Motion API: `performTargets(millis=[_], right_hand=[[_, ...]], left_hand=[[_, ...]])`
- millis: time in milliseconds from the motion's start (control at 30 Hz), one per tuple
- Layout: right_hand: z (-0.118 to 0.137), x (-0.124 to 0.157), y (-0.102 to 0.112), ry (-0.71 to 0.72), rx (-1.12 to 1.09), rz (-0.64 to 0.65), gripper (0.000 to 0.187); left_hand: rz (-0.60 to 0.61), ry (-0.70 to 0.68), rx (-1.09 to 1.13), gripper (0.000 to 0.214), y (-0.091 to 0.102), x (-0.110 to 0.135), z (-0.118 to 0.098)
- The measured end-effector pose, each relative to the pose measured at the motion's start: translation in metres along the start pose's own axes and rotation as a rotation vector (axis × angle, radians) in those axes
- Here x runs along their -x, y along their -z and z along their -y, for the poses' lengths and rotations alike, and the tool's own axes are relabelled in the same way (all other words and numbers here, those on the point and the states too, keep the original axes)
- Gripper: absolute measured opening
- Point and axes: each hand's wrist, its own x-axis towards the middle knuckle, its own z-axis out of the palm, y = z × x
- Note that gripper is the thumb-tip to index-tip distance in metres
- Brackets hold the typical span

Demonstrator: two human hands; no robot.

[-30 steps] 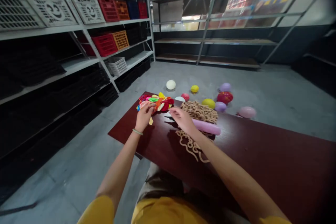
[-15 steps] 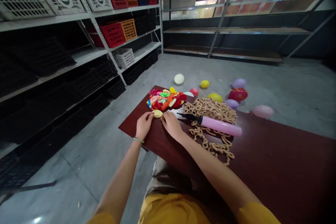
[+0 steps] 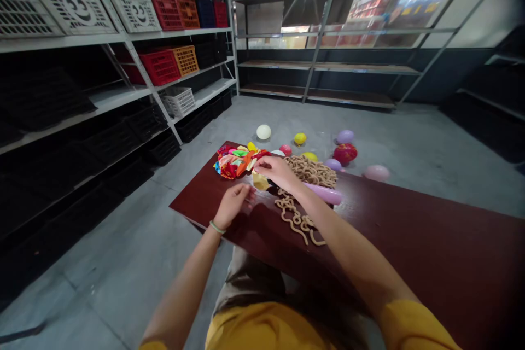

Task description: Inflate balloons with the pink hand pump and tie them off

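A limp, pale yellow balloon [image 3: 260, 180] hangs from the fingertips of my right hand [image 3: 275, 170], which pinches its upper edge above the table. Just left of and below it is my left hand [image 3: 233, 205], its fingers loosely bent and slightly apart, with nothing visible in them. Beyond my hands lies a pile of colourful uninflated balloons [image 3: 233, 161]. A pink balloon pump [image 3: 326, 193] rests on the table by a heap of tan rope-like coils [image 3: 314, 171]; my right hand and forearm hide part of the pump.
The dark red table [image 3: 394, 224] stretches away to the right. Inflated balloons lie on the floor behind it, among them a white one [image 3: 263, 132] and a red one [image 3: 345, 153]. Shelving with crates [image 3: 162, 67] stands on the left, and more metal racks [image 3: 279, 64] at the back.
My right hand has lifted the pale yellow balloon off the table, and it now hangs down. My left hand has come away from it. The view has tilted up and turned slightly right.
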Motion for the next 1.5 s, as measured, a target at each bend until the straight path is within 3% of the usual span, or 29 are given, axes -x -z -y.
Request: performTargets(millis=[133, 300, 467, 533, 667, 867, 1033, 1100, 1233, 1367, 1500], right_hand=[[0.013, 0.026, 0.034, -0.039, -0.037, -0.055, 0.016], [0.024, 0.066, 0.061, -0.063, 0.015, -0.18, 0.016], [0.027, 0.11, 0.069, -0.15, 0.009, -0.312, 0.017], [0.024, 0.124, 0.068, -0.199, -0.028, -0.397, 0.015], [0.011, 0.141, 0.061, -0.212, 0.009, -0.504, 0.015], [-0.002, 0.148, 0.054, -0.104, 0.107, -0.445, 0.012], [-0.013, 0.15, 0.068, 0.044, 0.34, -0.37, 0.019], [-0.022, 0.148, 0.078, 0.052, 0.488, -0.334, 0.023], [-0.046, 0.147, 0.087, 0.003, 0.841, -0.146, 0.034], [-0.066, 0.151, 0.077, -0.056, 1.04, -0.063, 0.048], [-0.073, 0.154, 0.067, -0.053, 1.114, -0.031, 0.051]], left_hand=[[0.084, 0.035, 0.164, 0.048, -0.048, 0.008, -0.012], [0.313, 0.157, 0.409, 0.055, -0.1, 0.01, -0.017], [0.194, 0.074, 0.808, 0.034, -0.142, 0.002, -0.021], [0.155, -0.006, 0.854, 0.025, -0.153, 0.0, -0.023], [0.153, -0.037, 0.862, 0.031, -0.166, 0.004, -0.024], [0.09, 0.092, 0.81, 0.037, -0.163, 0.003, -0.017], [0.007, 0.14, 0.78, 0.038, -0.145, -0.01, -0.02], [-0.002, 0.154, 0.769, 0.037, -0.136, -0.014, -0.022], [0.041, 0.159, 0.811, 0.041, -0.117, -0.014, -0.025], [0.109, 0.165, 0.79, 0.052, -0.1, -0.01, -0.026], [0.053, 0.14, 0.765, 0.05, -0.09, -0.01, -0.024]])
